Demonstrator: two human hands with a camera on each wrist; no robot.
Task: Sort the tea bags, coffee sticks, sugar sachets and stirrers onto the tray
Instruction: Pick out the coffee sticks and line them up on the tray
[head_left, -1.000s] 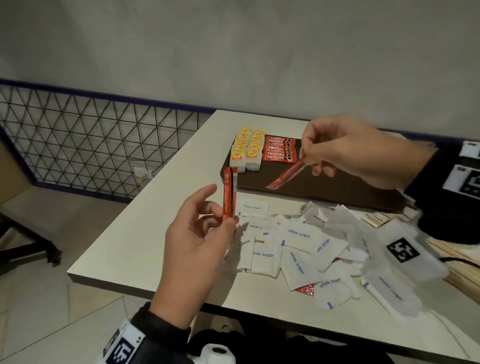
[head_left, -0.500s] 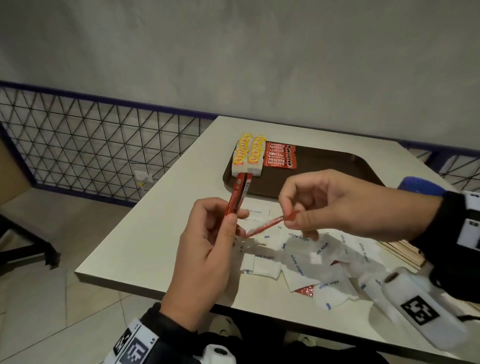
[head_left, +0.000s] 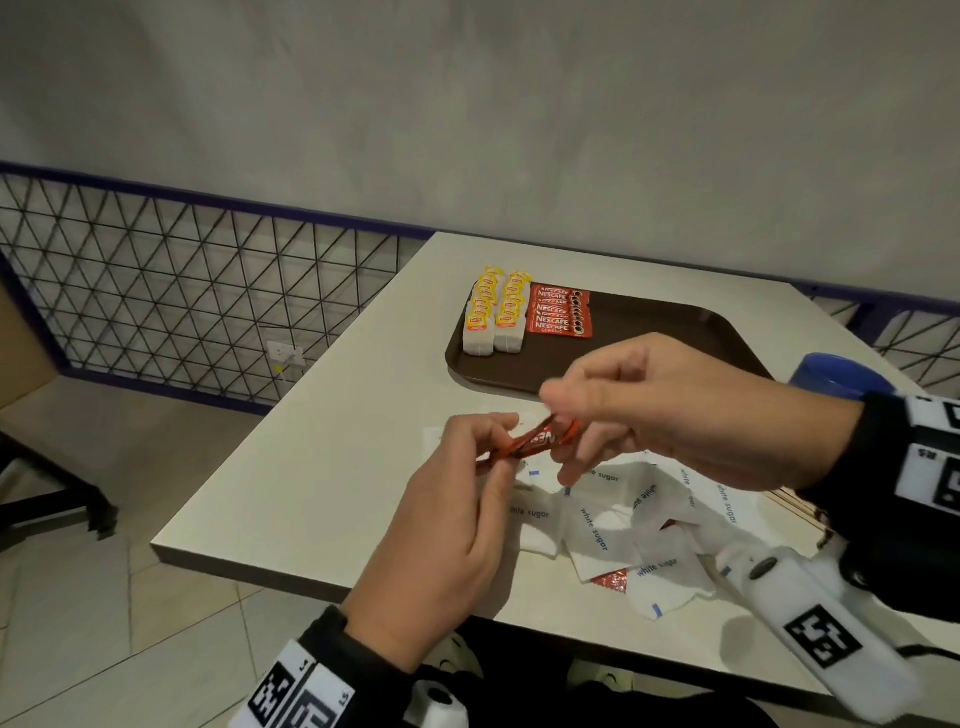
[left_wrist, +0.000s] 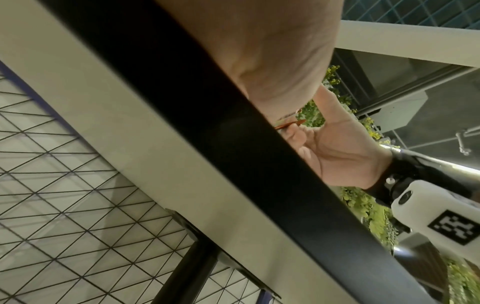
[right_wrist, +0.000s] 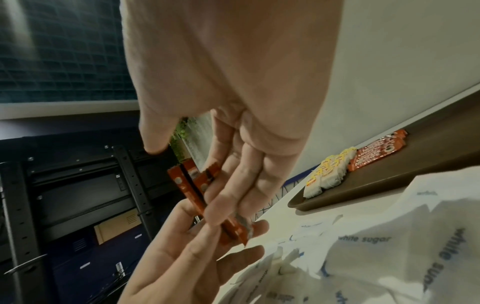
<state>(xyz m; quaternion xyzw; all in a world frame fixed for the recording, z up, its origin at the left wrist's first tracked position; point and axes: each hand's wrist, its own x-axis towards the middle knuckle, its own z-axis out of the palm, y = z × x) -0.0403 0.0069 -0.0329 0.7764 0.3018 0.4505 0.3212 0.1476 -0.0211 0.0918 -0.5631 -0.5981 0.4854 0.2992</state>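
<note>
Coffee sticks (head_left: 524, 445) are the matter in hand: a few red ones are being gathered into one bundle above the counter's (head_left: 322, 436) near edge, before they join the row on the tray (head_left: 644, 332). Starting at the left, the left hand (head_left: 457, 525) pinches the lower end of the bundle between thumb and fingertips; the right-wrist view shows at least three sticks side by side, with a dark gap between two of them. To do this well, I judge that the left hand should hold loosely enough for the sticks to slide flush, ends level, printed faces the same way. Next across, the right hand (head_left: 670, 410) has its fingers curled round the upper end of the same bundle, touching the left fingertips; it could square the ends with a light tap, then take the whole bundle in one pinch. Beneath both hands the white sugar sachets (head_left: 597, 525) lie loose and overlapping near the counter's front edge, one more red stick (head_left: 612, 578) peeping out from under them, so it is worth fishing it out too. Towards the far edge, the tray's left end carries two rows of yellow-tagged tea bags (head_left: 493, 312) with the laid coffee sticks (head_left: 558, 310) just beside them; the bundle belongs against that red row. Thin sticks slip easily.
</note>
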